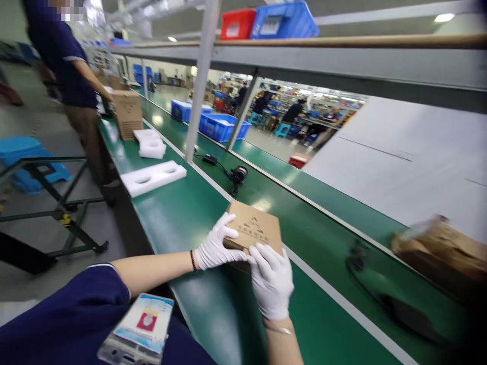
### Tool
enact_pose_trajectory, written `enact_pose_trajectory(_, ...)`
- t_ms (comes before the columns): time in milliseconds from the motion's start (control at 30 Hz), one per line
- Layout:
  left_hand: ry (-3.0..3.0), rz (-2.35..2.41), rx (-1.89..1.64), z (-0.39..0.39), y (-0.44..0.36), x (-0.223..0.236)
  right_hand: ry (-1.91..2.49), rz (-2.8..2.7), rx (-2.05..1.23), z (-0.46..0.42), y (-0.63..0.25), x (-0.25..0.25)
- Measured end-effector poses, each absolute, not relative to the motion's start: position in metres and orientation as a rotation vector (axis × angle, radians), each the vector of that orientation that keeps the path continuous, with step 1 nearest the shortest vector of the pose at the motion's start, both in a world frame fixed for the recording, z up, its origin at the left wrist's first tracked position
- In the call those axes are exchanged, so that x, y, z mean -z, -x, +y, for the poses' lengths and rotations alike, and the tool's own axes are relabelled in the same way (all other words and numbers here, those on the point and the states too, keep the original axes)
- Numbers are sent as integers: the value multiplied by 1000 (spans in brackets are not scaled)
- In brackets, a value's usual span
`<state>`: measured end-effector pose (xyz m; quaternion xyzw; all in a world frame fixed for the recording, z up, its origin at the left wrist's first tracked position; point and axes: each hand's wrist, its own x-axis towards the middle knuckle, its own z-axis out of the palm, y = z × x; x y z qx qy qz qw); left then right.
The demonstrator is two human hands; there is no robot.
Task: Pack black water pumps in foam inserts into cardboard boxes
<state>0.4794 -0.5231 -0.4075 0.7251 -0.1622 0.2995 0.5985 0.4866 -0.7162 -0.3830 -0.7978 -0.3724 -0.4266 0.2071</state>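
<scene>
A small brown cardboard box (255, 223) with dark printing on its closed top sits at the green work surface, between my white-gloved hands. My left hand (220, 242) grips its left side, thumb along the near edge and fingers curled at the corner. On the near right edge, my right hand (271, 279) has its fingers bent over the rim of the box. Both thumbs come close together at the front. The underside of the box is hidden, so I cannot tell whether it rests on the surface or is slightly raised.
White foam inserts (154, 177) lie to the left, near a larger carton (128, 114) touched by a co-worker (72, 66). A black corded device (239, 175) lies beyond the box. Blue bins (220, 126) stand farther back. A metal post (201, 81) rises beside the belt (178, 218).
</scene>
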Motion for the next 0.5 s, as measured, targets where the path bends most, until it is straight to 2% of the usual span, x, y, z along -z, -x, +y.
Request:
enact_pose_trajectory(167,-1767,-480,-782,-520,-487,414,2170,-665,1282,-698,-496,388)
enact_pose_trajectory(300,-1826,-614,-809,-521,-536,420,2260,-465,1195,-691,-505,378)
enact_pose_trajectory(400,-2003,-604,-671,-544,-603,401,2311,-399,1179,-714,-474,361)
enact_pose_trajectory(500,-2407,-615,-461,-582,-660,362,2468,-350,1252,-760,-393,347)
